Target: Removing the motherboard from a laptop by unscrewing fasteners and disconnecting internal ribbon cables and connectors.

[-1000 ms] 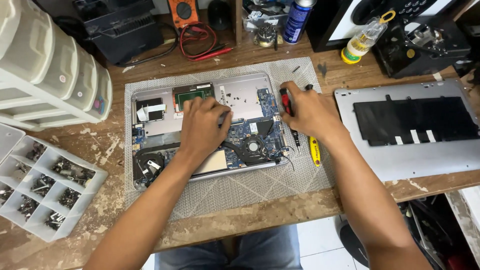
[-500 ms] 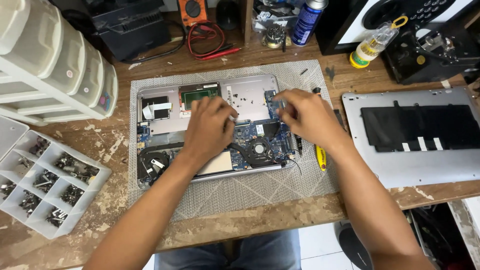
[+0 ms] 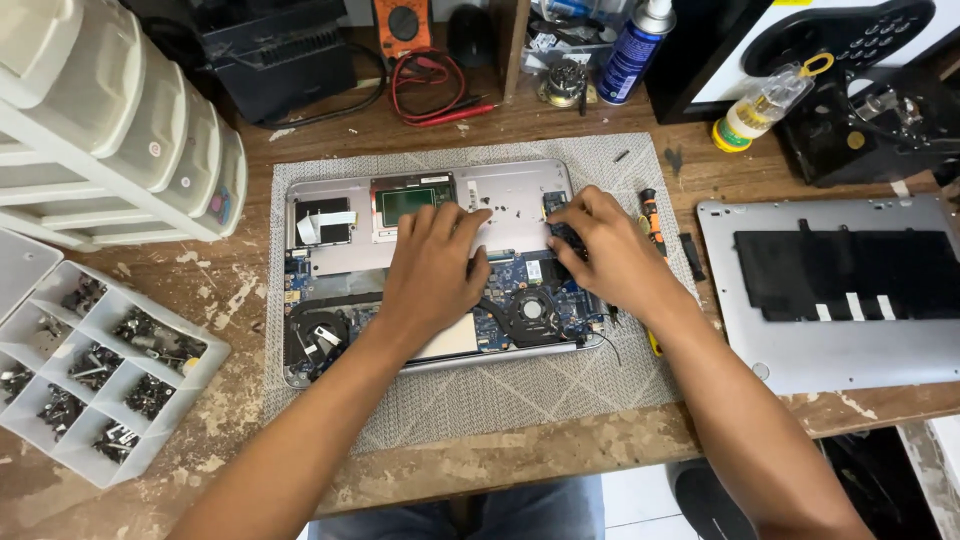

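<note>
An opened silver laptop base (image 3: 520,190) lies on a grey mat (image 3: 480,395), its blue circuit board (image 3: 510,275) and fan (image 3: 532,308) exposed. My left hand (image 3: 432,268) rests flat on the middle of the board with its fingers spread and holds nothing. My right hand (image 3: 612,255) is at the laptop's right side, its fingertips curled down and pinching a small black part (image 3: 560,232) near the board's upper right corner. An orange and black screwdriver (image 3: 652,222) lies on the mat just right of that hand.
The detached silver bottom cover (image 3: 830,345) lies at the right. At the left are a white compartment tray of screws (image 3: 110,360) and a white drawer unit (image 3: 120,130). A multimeter with red leads (image 3: 425,80), a spray can (image 3: 636,50) and a small bottle (image 3: 752,115) stand at the back.
My right hand has left the screwdriver at the laptop's right edge and moved left onto the board's upper right corner. My left hand has stayed on the board.
</note>
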